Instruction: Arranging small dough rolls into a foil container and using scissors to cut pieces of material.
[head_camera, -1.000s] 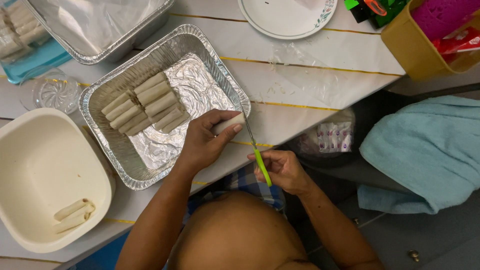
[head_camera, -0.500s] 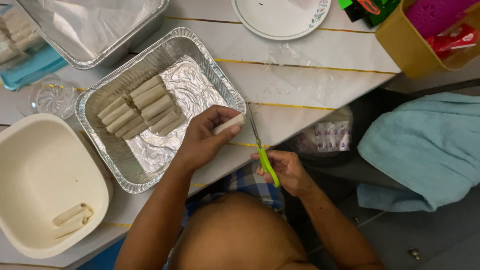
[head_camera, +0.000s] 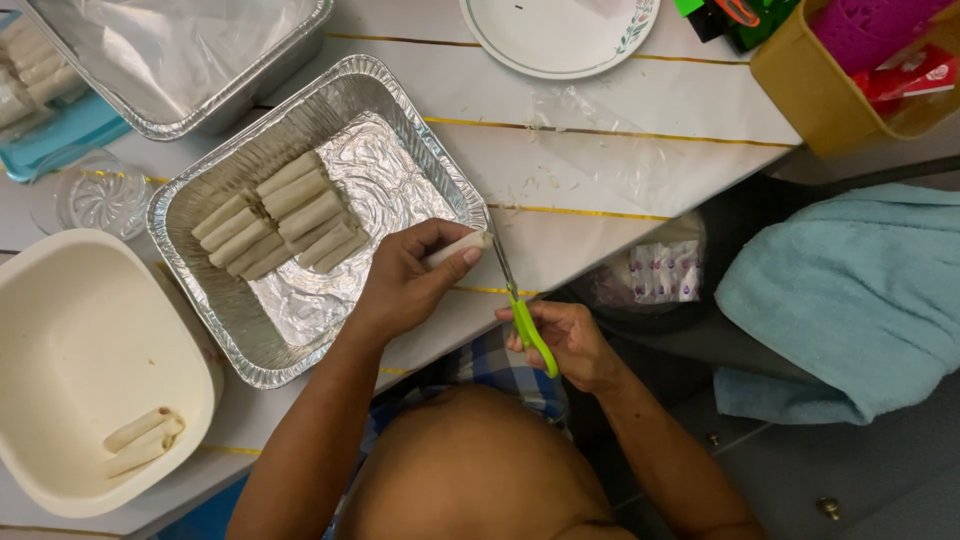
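A pale, smooth spring roll (head_camera: 455, 249) is pinched between the thumb and curled fingers of the left hand (head_camera: 405, 285), just off the near corner of the crinkled foil tray (head_camera: 400, 140). Its long axis lies nearly level, its free end pointed toward the scissors (head_camera: 515, 300). The green-handled scissors are gripped in the closed fingers of the right hand (head_camera: 565, 345), their thin metal blades aimed up at the roll's tip. Cut rolls (head_camera: 280, 225) are laid in two rows inside the tray; three more (head_camera: 140, 440) lie in the cream plastic tub (head_camera: 70, 340).

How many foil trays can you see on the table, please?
2: one foil tray holding cut rolls by the left hand, one larger foil tray at the top left corner, partly out of frame.
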